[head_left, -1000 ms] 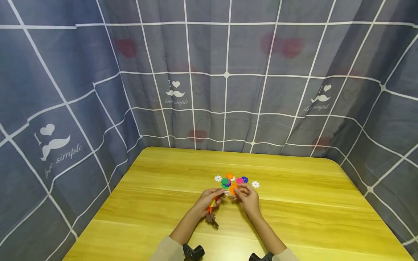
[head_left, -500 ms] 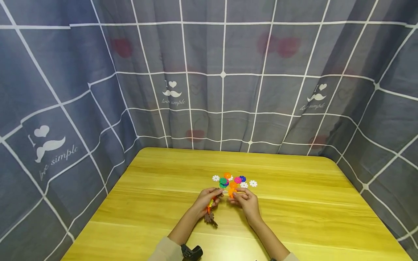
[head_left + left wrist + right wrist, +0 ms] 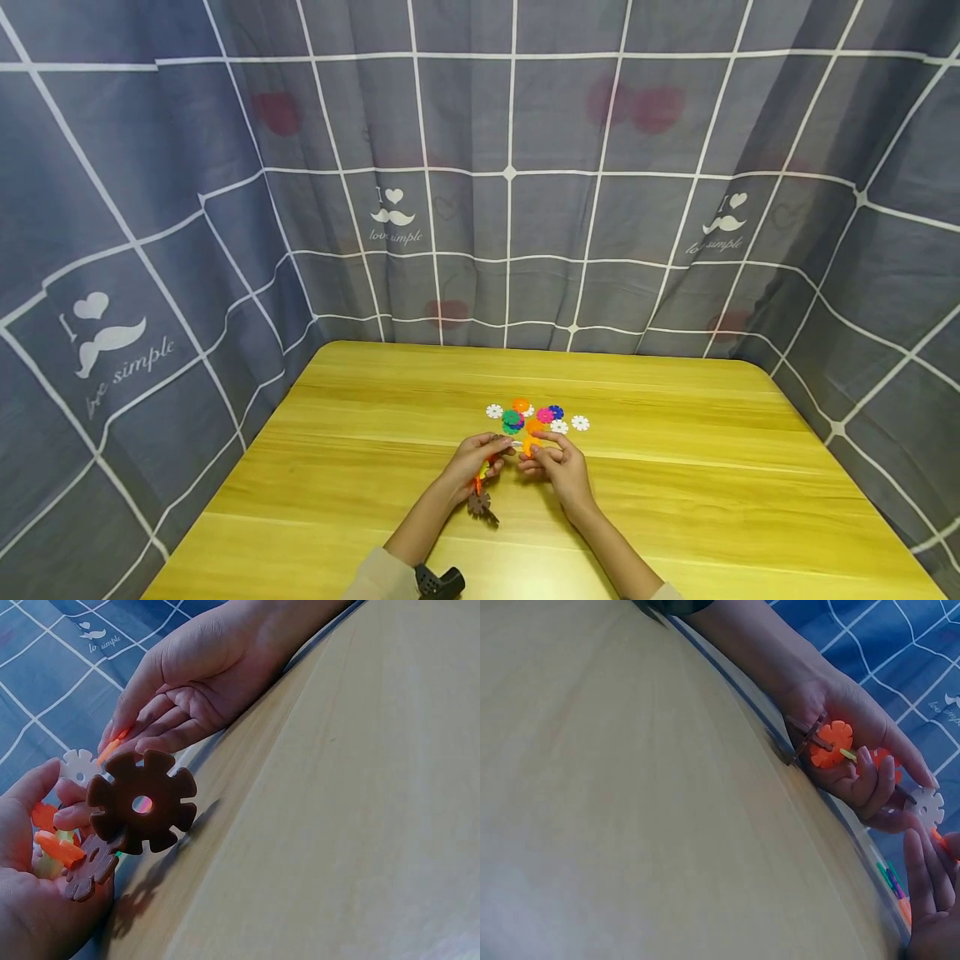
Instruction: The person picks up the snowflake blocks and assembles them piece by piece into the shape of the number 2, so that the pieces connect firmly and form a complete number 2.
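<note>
My left hand [image 3: 468, 461] grips a chain of interlocked plastic snowflake discs. Brown discs [image 3: 169, 814] hang at its near end, with orange [image 3: 834, 742] and yellow ones [image 3: 49, 866] along the palm. At the far end a white disc [image 3: 928, 807] sticks out by the left fingertips. Between thumb and fingers, my right hand [image 3: 572, 479] pinches an orange disc [image 3: 528, 447]. That disc is edge-on to the white one, right at its rim in both wrist views.
Loose discs lie on the wooden table [image 3: 337, 500] just beyond the hands: green [image 3: 511, 417], pink [image 3: 544, 415], blue [image 3: 556, 412], orange [image 3: 521, 405] and several white ones [image 3: 580, 423]. A grey-blue checked curtain [image 3: 480, 208] surrounds the table's back and sides.
My right hand has drawn the orange disc away from the loose pieces, leftward to the white disc in the left hand. The left hand has stayed nearly still. The head view shifted slightly.
</note>
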{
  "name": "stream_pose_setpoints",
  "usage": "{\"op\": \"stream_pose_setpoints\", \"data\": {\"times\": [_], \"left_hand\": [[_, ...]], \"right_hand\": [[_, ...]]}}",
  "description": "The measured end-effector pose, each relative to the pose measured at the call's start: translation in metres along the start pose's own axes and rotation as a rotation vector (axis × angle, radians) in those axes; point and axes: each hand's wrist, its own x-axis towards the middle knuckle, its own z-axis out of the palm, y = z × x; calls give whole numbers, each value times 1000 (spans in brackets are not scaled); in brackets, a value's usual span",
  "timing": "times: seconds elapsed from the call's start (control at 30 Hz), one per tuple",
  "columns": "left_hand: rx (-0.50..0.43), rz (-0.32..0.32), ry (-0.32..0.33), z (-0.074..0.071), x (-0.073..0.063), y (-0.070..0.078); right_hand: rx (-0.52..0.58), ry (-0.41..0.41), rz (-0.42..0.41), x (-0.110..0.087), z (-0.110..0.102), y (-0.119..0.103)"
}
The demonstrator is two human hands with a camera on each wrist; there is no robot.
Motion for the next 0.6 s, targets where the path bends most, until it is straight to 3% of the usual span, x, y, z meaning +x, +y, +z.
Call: {"op": "stream_pose_setpoints", "data": {"times": [0.6], "left_hand": [[40,-2,-12,0,-1,0]], "right_hand": [[-33,-53,-68,0,3,0]]}}
